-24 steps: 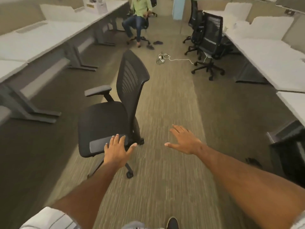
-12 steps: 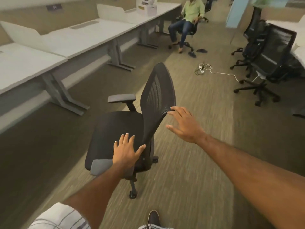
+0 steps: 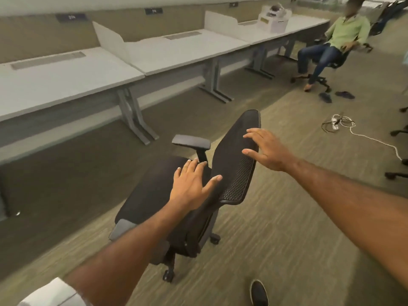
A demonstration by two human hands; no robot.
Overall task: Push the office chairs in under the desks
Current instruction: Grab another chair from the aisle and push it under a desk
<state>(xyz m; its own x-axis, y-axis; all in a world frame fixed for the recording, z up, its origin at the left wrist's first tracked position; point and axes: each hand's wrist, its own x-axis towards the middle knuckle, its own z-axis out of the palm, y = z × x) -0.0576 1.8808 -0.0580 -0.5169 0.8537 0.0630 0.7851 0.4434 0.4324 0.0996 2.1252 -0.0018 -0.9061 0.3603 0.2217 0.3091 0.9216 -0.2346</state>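
A black mesh-back office chair stands on the carpet in the middle of the aisle, its seat facing the white desks along the left wall. My left hand hovers spread over the seat next to the backrest, holding nothing. At the backrest's upper edge my right hand is open with its fingers apart, touching it or just short of it. The chair's grey armrests show at the far side and the near side.
Grey desk legs stand under the desks, with open floor between them. A person sits in a chair at the far right. A white cable and power strip lie on the carpet. Other chair bases poke in at the right edge.
The view has swung left toward the desks. My right hand has risen from beside the chair to the top of its backrest. My left hand has shifted from the near armrest over the seat.
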